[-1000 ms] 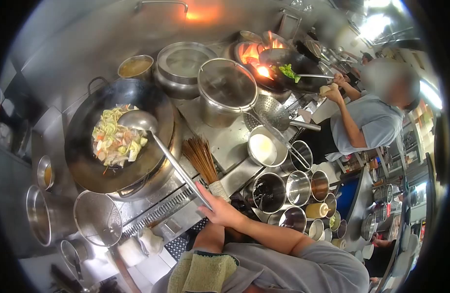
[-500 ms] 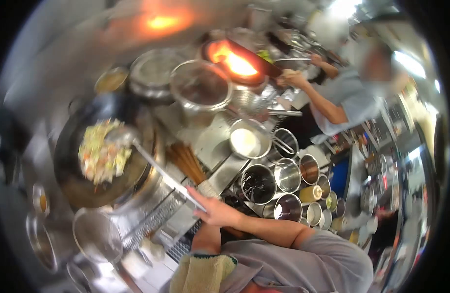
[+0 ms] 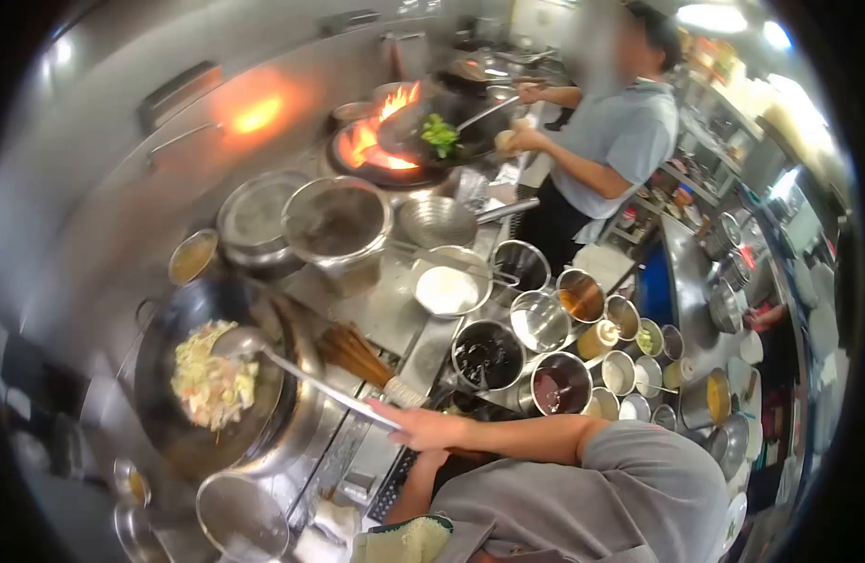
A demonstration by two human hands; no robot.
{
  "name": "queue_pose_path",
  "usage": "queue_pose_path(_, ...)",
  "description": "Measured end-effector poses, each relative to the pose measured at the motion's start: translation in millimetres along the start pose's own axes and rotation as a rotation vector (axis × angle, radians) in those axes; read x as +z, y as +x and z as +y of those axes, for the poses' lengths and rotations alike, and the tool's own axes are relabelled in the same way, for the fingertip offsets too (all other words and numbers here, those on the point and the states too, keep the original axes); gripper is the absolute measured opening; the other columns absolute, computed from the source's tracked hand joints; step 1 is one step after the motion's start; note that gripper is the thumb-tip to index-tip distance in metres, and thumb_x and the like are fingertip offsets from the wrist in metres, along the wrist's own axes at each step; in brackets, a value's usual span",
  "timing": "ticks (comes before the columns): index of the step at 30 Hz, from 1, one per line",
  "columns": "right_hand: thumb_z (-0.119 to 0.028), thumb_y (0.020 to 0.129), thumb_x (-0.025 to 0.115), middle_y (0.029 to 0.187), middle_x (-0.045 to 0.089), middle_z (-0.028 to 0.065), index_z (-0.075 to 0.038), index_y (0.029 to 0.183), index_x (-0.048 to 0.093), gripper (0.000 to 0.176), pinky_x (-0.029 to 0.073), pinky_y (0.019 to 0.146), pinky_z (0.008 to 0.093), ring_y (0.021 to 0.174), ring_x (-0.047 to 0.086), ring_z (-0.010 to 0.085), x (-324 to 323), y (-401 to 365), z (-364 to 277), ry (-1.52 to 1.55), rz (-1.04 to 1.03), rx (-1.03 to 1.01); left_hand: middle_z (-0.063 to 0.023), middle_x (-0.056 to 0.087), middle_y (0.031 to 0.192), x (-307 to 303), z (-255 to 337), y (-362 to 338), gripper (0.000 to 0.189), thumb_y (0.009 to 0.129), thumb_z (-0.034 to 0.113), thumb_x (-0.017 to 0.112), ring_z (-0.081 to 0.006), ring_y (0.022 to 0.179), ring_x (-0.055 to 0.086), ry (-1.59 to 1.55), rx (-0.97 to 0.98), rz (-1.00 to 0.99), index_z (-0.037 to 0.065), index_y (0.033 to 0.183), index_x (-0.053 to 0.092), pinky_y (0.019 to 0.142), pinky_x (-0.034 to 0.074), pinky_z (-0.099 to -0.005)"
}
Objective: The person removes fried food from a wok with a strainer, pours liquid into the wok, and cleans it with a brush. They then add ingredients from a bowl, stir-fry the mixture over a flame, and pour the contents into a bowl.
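Observation:
My right hand [image 3: 425, 428] is closed around the end of a long-handled ladle [image 3: 306, 373]. The ladle's bowl rests at the edge of a mound of chopped pale and green vegetables with orange bits [image 3: 212, 380], inside a large dark wok [image 3: 202, 300]. A bare forearm [image 3: 415, 493], apparently my left, runs beneath my right wrist; its hand is hidden from sight. Close to it at the bottom is a beige knitted cloth or glove with a green edge [image 3: 404, 544]. A bamboo brush [image 3: 357, 357] lies between the wok and my right hand.
Steel pots of sauces and seasonings [image 3: 489, 355] crowd the counter at right. Lidded and open pots [image 3: 336, 220] stand behind the wok, with a strainer [image 3: 437, 220] nearby. A co-worker [image 3: 601, 141] handles another wok over tall flames [image 3: 376, 150]. An open pot [image 3: 243, 516] sits near front left.
The view has shifted, showing more of the counter and the co-worker. My right hand keeps its hold on the ladle among the vegetables. Green leaves now show in the co-worker's wok.

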State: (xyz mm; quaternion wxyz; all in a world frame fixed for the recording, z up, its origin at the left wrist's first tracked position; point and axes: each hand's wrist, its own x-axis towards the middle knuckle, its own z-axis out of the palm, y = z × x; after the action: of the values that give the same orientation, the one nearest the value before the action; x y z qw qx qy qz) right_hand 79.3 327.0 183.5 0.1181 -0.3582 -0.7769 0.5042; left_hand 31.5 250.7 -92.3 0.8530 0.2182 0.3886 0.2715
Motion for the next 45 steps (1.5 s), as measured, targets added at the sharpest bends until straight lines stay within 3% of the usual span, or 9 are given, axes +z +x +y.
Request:
queue_pose_path(4, -0.018, 0.088, 0.06, 0.093, 0.063, 0.019, -0.006, 0.145, 0.019, 0.072, 0.049, 0.078, 0.0393, 0.081, 0.062, 0.0323, 26, 7, 40, -0.12, 0.285, -0.435, -0.005, 0.062, 0.099, 27, 50, -89, 0.024, 0.089, 0.017, 0.06, -0.0128, 0.086, 0.059, 0.254, 0.09, 0.098, 0.006, 0.11, 0.057, 0.076, 0.05, -0.0278)
queue_pose_path(6, -0.019, 0.089, 0.061, 0.08, 0.061, 0.0096, -0.005, 0.145, 0.022, 0.07, 0.049, 0.056, 0.0309, 0.059, 0.058, 0.0191, 18, 12, 16, 0.231, 0.213, -0.305, -0.006, 0.063, 0.1, 27, 78, -143, 0.023, 0.09, 0.015, 0.059, -0.012, 0.089, 0.06, 0.474, 0.319, 0.186, 0.003, 0.11, 0.056, 0.08, 0.049, -0.0265)
queue_pose_path(7, -0.02, 0.089, 0.061, 0.073, 0.058, 0.0049, -0.004, 0.144, 0.023, 0.069, 0.045, 0.043, 0.0257, 0.047, 0.053, 0.012, 1, 8, -4, 0.612, 0.029, 0.008, -0.0064, 0.063, 0.1, 41, 99, -163, 0.024, 0.091, 0.015, 0.059, -0.0112, 0.091, 0.06, 0.616, 0.472, 0.193, 0.001, 0.11, 0.055, 0.081, 0.049, -0.0255)
queue_pose_path(9, -0.024, 0.089, 0.062, 0.073, 0.053, 0.0032, -0.005, 0.144, 0.023, 0.07, 0.034, 0.034, 0.0215, 0.038, 0.042, 0.0058, -7, 34, -20, 0.771, 0.107, -0.144, -0.0061, 0.062, 0.101, 68, 132, -209, 0.021, 0.091, 0.01, 0.058, -0.0105, 0.093, 0.059, 0.541, 0.458, 0.224, 0.001, 0.109, 0.055, 0.084, 0.048, -0.0248)
queue_pose_path(15, -0.013, 0.085, 0.06, 0.063, 0.053, 0.0045, 0.003, 0.123, 0.041, 0.046, 0.043, 0.038, 0.0292, 0.041, 0.049, 0.0135, -98, 199, -77, 0.47, 0.297, -0.226, -0.0063, 0.062, 0.103, 75, 132, -268, 0.017, 0.091, 0.004, 0.057, -0.0116, 0.096, 0.059, 0.269, 0.634, 0.32, 0.001, 0.108, 0.056, 0.087, 0.047, -0.025)
queue_pose_path(23, -0.013, 0.075, 0.061, 0.063, 0.062, 0.0176, 0.011, 0.092, 0.05, 0.032, 0.05, 0.046, 0.0371, 0.05, 0.063, 0.026, -127, 334, -41, 0.088, 0.448, 0.009, -0.0092, 0.065, 0.094, 66, 89, -319, 0.014, 0.087, -0.003, 0.058, -0.016, 0.087, 0.061, -0.019, 0.826, 0.882, -0.001, 0.101, 0.058, 0.08, 0.05, -0.0283)
queue_pose_path(31, -0.013, 0.085, 0.061, 0.062, 0.054, 0.0089, 0.003, 0.087, 0.048, 0.021, 0.043, 0.043, 0.0316, 0.046, 0.052, 0.0156, -138, 346, -28, 0.368, 0.344, 0.073, -0.007, 0.063, 0.092, 53, 102, -332, 0.013, 0.086, -0.001, 0.061, -0.0133, 0.084, 0.06, -0.047, 0.967, 1.086, 0.0, 0.099, 0.057, 0.08, 0.048, -0.026)
queue_pose_path(37, -0.002, 0.086, 0.057, 0.059, 0.049, 0.0023, -0.003, 0.073, 0.048, 0.016, 0.038, 0.041, 0.0202, 0.046, 0.046, 0.0084, -149, 345, -16, 1.38, 0.037, -0.068, -0.0064, 0.062, 0.093, 59, 122, -331, 0.015, 0.087, 0.0, 0.06, -0.0121, 0.087, 0.06, 0.075, 0.92, 1.058, -0.002, 0.101, 0.056, 0.08, 0.048, -0.0239)
queue_pose_path(45, -0.003, 0.088, 0.056, 0.065, 0.048, 0.0012, -0.003, 0.079, 0.045, 0.014, 0.038, 0.043, 0.0151, 0.049, 0.045, 0.0043, -152, 300, -40, 1.396, 0.019, -0.134, -0.0084, 0.064, 0.091, 65, 121, -331, 0.015, 0.085, 0.0, 0.061, -0.012, 0.082, 0.062, 0.239, 0.818, 1.132, -0.001, 0.1, 0.058, 0.074, 0.049, -0.0229)
